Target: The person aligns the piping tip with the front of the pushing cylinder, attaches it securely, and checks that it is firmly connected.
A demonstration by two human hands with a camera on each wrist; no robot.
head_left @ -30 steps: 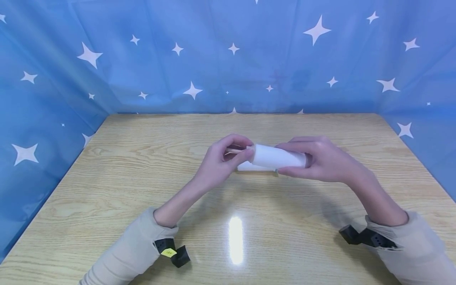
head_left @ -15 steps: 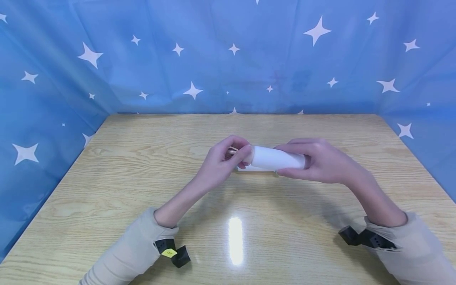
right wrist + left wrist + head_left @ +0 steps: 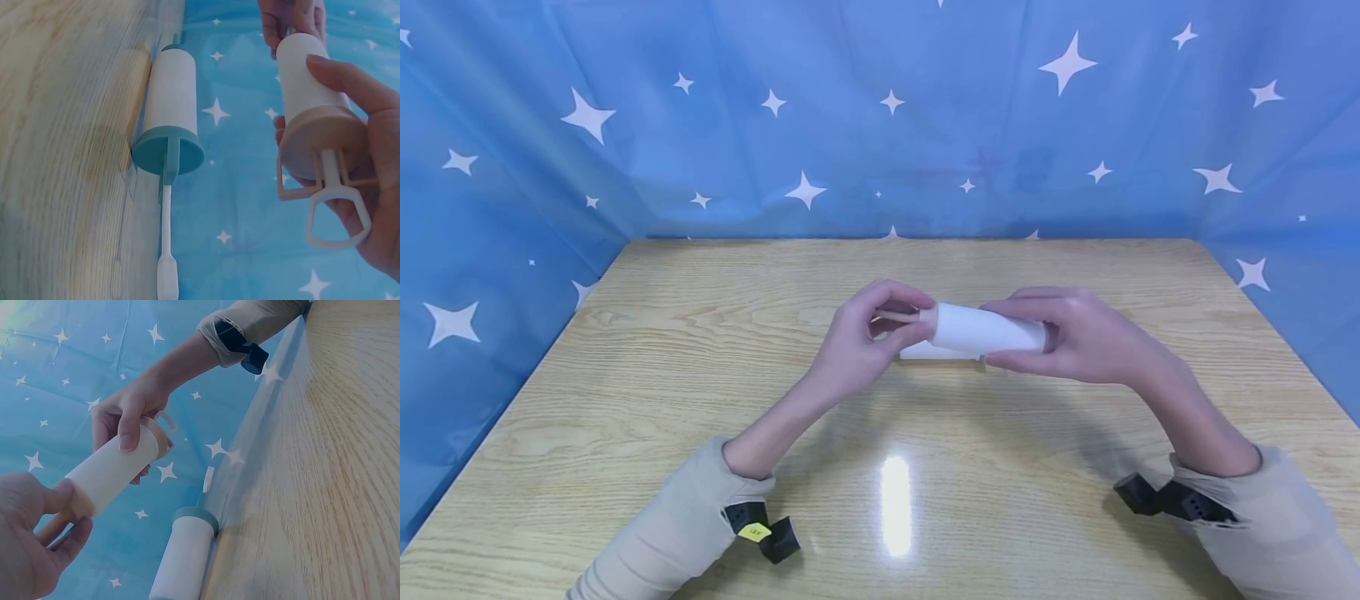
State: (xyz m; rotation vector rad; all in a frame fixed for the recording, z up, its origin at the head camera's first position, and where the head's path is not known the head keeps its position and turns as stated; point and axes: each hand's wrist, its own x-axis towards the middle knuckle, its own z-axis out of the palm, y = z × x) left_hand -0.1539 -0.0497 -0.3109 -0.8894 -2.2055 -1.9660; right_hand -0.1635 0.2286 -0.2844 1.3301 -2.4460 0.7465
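Observation:
A white syringe with a beige end cap (image 3: 319,140) and a pale pull ring (image 3: 337,219) is held sideways above the table. My right hand (image 3: 1078,337) grips its barrel (image 3: 985,329) near the capped end. At the opposite end, my left hand (image 3: 861,346) pinches the beige nozzle end (image 3: 80,503) between thumb and fingers. The slim tip runs back under the left fingers and is partly hidden. Just behind and below, a second white syringe with teal ends (image 3: 172,90) lies on the table, its plunger rod (image 3: 167,225) drawn out.
Light wood table (image 3: 700,375) stretches around both hands. A blue curtain with white stars (image 3: 850,125) hangs at its back and sides. Black wrist cameras (image 3: 760,533) sit on both sleeves.
My left fingers shifted at the nozzle end, curling over it half a second ago and now pinching it with more of the beige part showing. The right hand kept its grip nearly still.

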